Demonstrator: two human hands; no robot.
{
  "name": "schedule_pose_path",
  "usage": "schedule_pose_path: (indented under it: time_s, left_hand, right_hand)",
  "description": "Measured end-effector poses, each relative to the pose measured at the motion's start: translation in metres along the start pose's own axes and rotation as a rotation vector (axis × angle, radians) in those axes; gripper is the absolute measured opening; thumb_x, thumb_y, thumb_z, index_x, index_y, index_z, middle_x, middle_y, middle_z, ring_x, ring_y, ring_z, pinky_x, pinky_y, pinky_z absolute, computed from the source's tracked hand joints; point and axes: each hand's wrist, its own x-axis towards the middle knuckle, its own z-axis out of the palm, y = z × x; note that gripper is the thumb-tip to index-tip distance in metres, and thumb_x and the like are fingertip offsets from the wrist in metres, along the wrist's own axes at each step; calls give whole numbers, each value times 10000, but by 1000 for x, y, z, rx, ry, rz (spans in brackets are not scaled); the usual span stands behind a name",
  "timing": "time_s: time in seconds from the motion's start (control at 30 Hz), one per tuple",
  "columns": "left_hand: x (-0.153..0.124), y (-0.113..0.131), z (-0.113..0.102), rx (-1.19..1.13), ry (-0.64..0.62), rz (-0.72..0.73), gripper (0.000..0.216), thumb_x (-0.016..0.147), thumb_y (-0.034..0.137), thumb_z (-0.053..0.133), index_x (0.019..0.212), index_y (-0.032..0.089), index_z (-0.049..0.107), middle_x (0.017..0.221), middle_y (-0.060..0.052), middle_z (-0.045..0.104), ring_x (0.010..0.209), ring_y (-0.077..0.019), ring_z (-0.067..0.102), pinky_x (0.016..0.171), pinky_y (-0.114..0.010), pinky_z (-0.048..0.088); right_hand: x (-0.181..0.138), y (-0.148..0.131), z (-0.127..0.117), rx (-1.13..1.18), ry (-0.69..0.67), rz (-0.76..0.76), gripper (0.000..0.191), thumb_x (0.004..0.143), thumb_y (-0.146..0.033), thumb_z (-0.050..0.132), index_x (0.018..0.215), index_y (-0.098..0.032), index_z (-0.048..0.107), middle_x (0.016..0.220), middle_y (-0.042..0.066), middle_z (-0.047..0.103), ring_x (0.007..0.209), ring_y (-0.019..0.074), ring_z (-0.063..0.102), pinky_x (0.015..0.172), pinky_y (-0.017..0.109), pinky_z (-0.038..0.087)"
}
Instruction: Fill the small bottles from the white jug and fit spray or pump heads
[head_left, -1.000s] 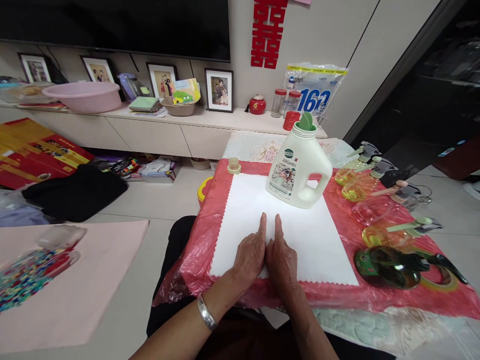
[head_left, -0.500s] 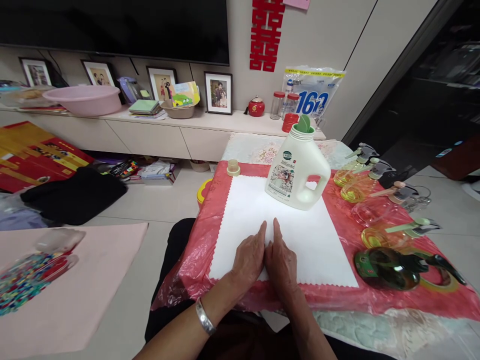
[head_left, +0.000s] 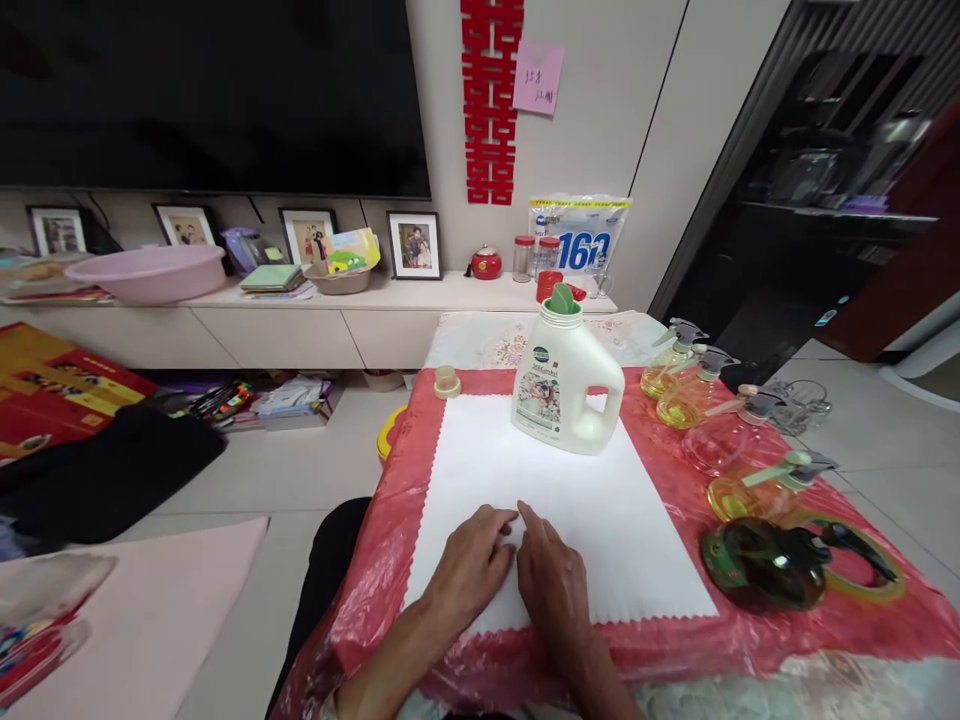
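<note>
My left hand [head_left: 470,562] rests on a white sheet with zigzag edges [head_left: 615,520], fingers stretched towards the right and thumb apart. Beside it my right hand [head_left: 553,575] lies palm down, its index finger pointing forward and the other fingers bent. The fingertips of both hands nearly meet; neither hand holds anything visible. Beyond them, a cream detergent jug [head_left: 566,385] with a handle and green spout stands uncapped on the sheet's far part. Its likely cap, a pale translucent cup [head_left: 447,382], sits by the sheet's far left corner.
Red plastic [head_left: 375,540] covers the table under the sheet. Along the right stand several spray bottles [head_left: 726,440], with a dark green bottle [head_left: 765,565] nearest me and a tape roll [head_left: 892,590] beside it. A pink board [head_left: 172,610] is at left; a cabinet [head_left: 285,340] lies behind.
My view has tilted up and shifted right. My index fingers pointed forward side by side before; now the left fingers turn rightward and the hands have parted slightly at the thumbs. The jug stays put.
</note>
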Motion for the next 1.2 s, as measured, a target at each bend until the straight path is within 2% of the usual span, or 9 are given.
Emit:
schedule_pose_path:
  time_s: [0.1,0.27,0.4,0.53,0.7,0.9,0.97,1.07,1.2]
  left_hand:
    - [14,4,-23,-65,42,-29,374,813,111,492,1136,199,658,1061,-58,716,804,-167,680,818,-359,570]
    - [54,18,-67,-114,224,51,358,846,231,537,1190,185,626,1199,-108,679,978,-219,681,795,-375,579]
    - [92,43,-100,-127,373,142,476,853,315,596,1317,230,539,1321,-110,624,1136,-257,639,922,-447,556]
    - [127,73,-119,-179,429,170,664,824,365,660,1425,205,429,1445,-159,523,1310,-296,534,1060,-500,462]
    - [163,98,-124,-349,380,149,892,784,374,720,1526,174,269,1550,-205,429,1410,-344,432,1120,-539,376]
    - [200,105,-122,-552,339,180,1013,708,380,807,1540,189,262,1570,-186,429,1456,-307,396,1158,-463,343]
    - [209,107,-120,-611,331,195,976,689,340,816,1514,174,322,1524,-183,494,1408,-291,463,1132,-437,381]
    - [216,109,-115,-661,331,220,758,706,300,783,1388,129,500,1355,-174,648,1215,-271,619,1034,-420,471]
    - [210,113,-112,-591,414,264,620,696,313,781,1262,122,612,1197,-133,732,1065,-249,670,964,-401,507]
  right_hand:
    - [0,-1,2,-5,56,-20,427,892,-53,351,1212,-111,627,873,56,715,636,118,667,512,206,464]
    - [0,-2,4,2,127,-41,420,893,-36,334,1192,-102,622,775,34,669,555,110,621,468,212,420]
    - [0,-3,5,6,165,-48,409,895,-38,337,1190,-111,611,773,38,656,546,113,610,465,216,418]
    - [0,-5,5,4,198,-60,391,908,-43,326,1195,-104,585,761,31,640,541,115,604,464,226,421]
    - [1,-5,7,-4,225,-61,383,921,-42,308,1188,-115,572,729,13,621,519,116,594,448,238,404]
    - [0,-3,10,6,210,-49,379,952,-64,311,1185,-132,603,759,36,641,554,109,603,477,212,415]
    - [-1,-3,10,6,198,-40,382,947,-60,317,1183,-128,609,768,40,648,569,113,611,483,216,419]
    - [-2,-3,11,7,179,-26,391,926,-40,333,1176,-122,622,785,48,661,583,116,616,498,217,422]
    - [-3,-2,10,21,150,-12,400,925,-45,344,1186,-132,635,806,54,669,597,103,608,518,199,414]
